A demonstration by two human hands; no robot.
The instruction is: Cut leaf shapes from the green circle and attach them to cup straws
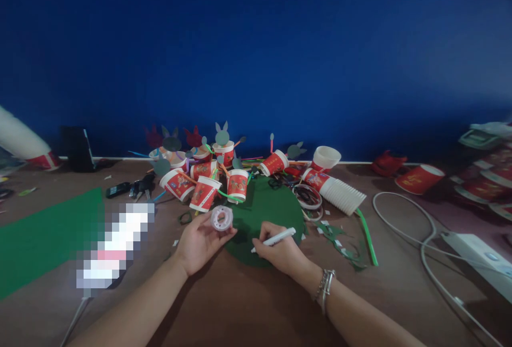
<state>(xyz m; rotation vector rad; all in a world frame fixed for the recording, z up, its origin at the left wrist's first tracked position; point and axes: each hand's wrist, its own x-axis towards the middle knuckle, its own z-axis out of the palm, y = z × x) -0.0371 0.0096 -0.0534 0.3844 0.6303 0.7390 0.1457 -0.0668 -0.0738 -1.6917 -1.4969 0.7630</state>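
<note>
My left hand (200, 244) holds a small whitish roll of tape (222, 218), its round face turned toward me. In my right hand (280, 248) is a white marker (279, 237), pinched between thumb and fingers, with its tip pointing down and left. Both hands are at the near part of a dark green round sheet (272, 203) lying on the brown table (248, 304). Red and white paper cups (205, 194) with coloured stick arms stand or lean just beyond my left hand. A grey rabbit-head cutout (222, 137) tops one cup at the back.
A stack of paper cups (336, 191) lies beyond my right hand, near green paper scraps (346, 245). A pixelated bright object (116, 245) and a green sheet (52, 235) are on the left. At right, a white cable (426, 251) loops near a power strip (478, 256). A blue wall rises behind.
</note>
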